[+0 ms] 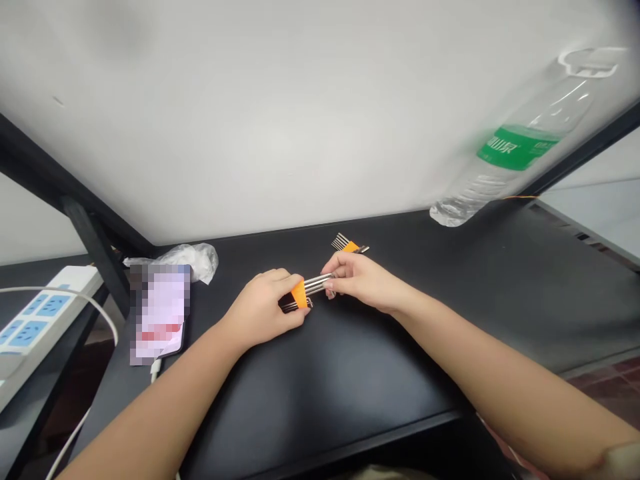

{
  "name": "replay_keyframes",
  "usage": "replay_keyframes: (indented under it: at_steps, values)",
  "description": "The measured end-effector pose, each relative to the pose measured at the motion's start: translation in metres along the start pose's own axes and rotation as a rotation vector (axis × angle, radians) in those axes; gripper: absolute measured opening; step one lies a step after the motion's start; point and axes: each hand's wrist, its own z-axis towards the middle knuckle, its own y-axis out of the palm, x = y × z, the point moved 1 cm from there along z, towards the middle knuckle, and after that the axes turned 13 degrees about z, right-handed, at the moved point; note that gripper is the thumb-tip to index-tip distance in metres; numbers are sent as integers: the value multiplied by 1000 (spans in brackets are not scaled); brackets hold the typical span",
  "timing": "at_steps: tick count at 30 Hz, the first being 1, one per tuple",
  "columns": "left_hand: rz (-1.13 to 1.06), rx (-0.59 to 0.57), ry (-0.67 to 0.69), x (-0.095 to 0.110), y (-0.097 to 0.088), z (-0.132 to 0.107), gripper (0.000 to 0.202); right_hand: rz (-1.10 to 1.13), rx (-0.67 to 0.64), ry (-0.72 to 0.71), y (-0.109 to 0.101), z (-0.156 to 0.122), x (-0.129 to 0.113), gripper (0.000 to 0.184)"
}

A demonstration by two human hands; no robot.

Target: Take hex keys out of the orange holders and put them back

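My left hand is closed round an orange holder that carries several metal hex keys. Short bent ends show just below the holder, and longer shafts stick out to the right. At the far end of those shafts, the thumb and fingers of my right hand pinch one or more keys; exactly how many is hidden. Behind my right hand, a second orange holder with several hex keys lies on the black tabletop.
A phone with a blurred screen lies at left, a white cable plugged in. Crumpled clear plastic sits behind it. A white power strip is far left. At back right, a large green-labelled bottle stands by the wall.
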Motion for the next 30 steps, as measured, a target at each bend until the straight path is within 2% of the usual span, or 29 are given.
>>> replay_keyframes:
  at_steps: [4,7,15,24,26,30]
  values:
    - [-11,-17,-65,-11,-3,0,11,-130,81,67,-13,0,-8,18]
    - [-17,1,-115,-14,-2,0,10,-232,87,113,-16,1,-7,13]
    - [-6,10,-119,-10,1,0,10,-537,126,74,-14,1,-5,15]
    - [3,16,-116,-9,1,1,11,-650,153,103,-20,2,-9,21]
    - [4,11,-114,-9,0,1,12,-692,160,66,-22,3,-9,22]
    - [5,7,-117,-9,0,1,12,-859,184,-121,-26,4,-10,22]
